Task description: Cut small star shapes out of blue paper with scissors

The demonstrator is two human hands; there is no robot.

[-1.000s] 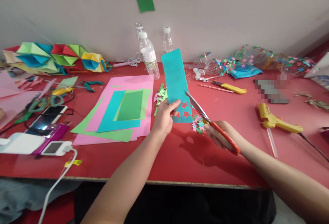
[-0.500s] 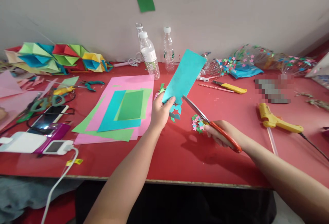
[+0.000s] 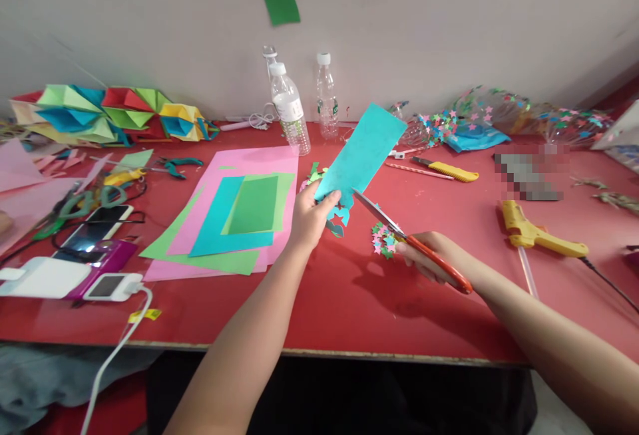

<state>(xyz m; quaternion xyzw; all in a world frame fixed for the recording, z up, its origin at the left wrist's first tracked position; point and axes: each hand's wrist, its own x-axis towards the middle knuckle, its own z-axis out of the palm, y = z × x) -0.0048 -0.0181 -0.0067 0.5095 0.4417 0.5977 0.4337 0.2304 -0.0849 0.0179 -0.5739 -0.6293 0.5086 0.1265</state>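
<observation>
Cutting, apparently: right hand (image 3: 440, 249) grips scissors (image 3: 415, 245) aimed at ten o'clock, left hand (image 3: 308, 217) pinches blue paper (image 3: 363, 149), the next snip wanting it steady

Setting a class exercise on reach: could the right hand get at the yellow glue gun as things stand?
Probably, but the right hand holds the red-handled scissors, which would likely need putting down first. The yellow glue gun lies to its right, with nothing visible standing between them.

There are two white-capped bottles (image 3: 290, 110), one glue gun (image 3: 529, 231), one cutter (image 3: 454, 170) and one pair of red-handled scissors (image 3: 418, 245).
</observation>
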